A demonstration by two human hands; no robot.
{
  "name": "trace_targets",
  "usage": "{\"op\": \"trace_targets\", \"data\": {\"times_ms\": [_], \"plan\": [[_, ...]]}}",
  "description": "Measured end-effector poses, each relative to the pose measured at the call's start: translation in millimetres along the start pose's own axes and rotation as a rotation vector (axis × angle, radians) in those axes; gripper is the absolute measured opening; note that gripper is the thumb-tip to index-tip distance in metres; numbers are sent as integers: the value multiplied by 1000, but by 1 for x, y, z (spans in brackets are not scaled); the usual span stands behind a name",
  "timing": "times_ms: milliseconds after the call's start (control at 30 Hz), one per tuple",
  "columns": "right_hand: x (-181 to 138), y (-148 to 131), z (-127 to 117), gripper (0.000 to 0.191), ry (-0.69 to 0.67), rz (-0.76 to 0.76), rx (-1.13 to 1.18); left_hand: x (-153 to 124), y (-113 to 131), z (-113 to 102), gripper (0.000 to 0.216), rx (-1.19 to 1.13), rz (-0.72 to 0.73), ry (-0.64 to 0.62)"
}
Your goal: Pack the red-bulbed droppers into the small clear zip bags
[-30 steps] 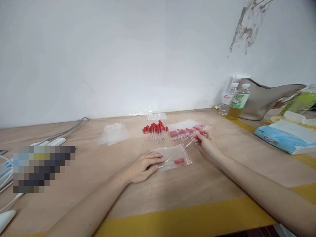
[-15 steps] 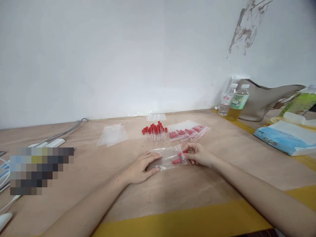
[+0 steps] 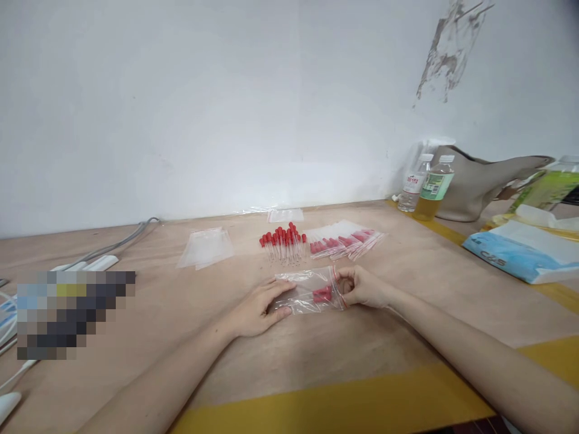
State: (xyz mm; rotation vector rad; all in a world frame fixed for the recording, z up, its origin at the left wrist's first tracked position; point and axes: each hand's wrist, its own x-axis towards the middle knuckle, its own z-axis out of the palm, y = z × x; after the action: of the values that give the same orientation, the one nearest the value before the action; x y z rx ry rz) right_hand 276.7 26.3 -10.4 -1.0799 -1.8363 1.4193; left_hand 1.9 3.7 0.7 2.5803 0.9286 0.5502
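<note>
A clear zip bag (image 3: 304, 303) lies flat in front of me with red-bulbed droppers (image 3: 322, 294) inside, their bulbs side by side near the mouth. My left hand (image 3: 265, 307) rests on the bag's left end, thumb and fingers spread and pressing it to the table. At the right end, my right hand (image 3: 357, 288) has its fingers closed at the red-lined mouth, pinching the bag's edge. Just beyond is a pile of loose droppers (image 3: 284, 241) with red bulbs. Several filled zip bags (image 3: 346, 242) overlap to its right.
Flat zip bags (image 3: 205, 247) lie at the left, and another bag (image 3: 286, 215) is near the wall. Two bottles (image 3: 432, 187), a grey bag (image 3: 470, 187) and a blue tissue pack (image 3: 506, 253) stand or lie at right. A grey cable (image 3: 122, 240) runs at left.
The dropper at my right fingers has gone fully into the bag, and its bulb now lies beside the other one. My right fingers have shifted to the bag's mouth. My left hand stays put.
</note>
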Motion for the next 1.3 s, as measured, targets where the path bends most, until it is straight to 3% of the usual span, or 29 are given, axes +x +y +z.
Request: {"op": "trace_targets", "data": {"times_ms": [100,300,467,733,900,1100,1233,1300], "plan": [[-1,-2,1,35,-31,3,1,0,-1,-1,47,8,2,-20],[2,2,10,40,109,-15,140,1,-4,-5,44,22,41,-93],[5,7,14,33,172,-45,175,1,-3,-6,43,16,31,-90],[-1,0,6,34,-57,-10,146,1,-3,-6,42,54,17,-105],[-1,2,7,45,-60,8,148,3,-2,-8,40,41,-10,-130],[4,9,5,41,83,-18,137,4,-3,-6,34,79,-51,-85],[12,13,-8,29,315,21,42,2,-2,-4,35,177,-77,-64],[21,10,-18,22,442,-43,-57,1,-2,-4,35,210,-94,-56]]}}
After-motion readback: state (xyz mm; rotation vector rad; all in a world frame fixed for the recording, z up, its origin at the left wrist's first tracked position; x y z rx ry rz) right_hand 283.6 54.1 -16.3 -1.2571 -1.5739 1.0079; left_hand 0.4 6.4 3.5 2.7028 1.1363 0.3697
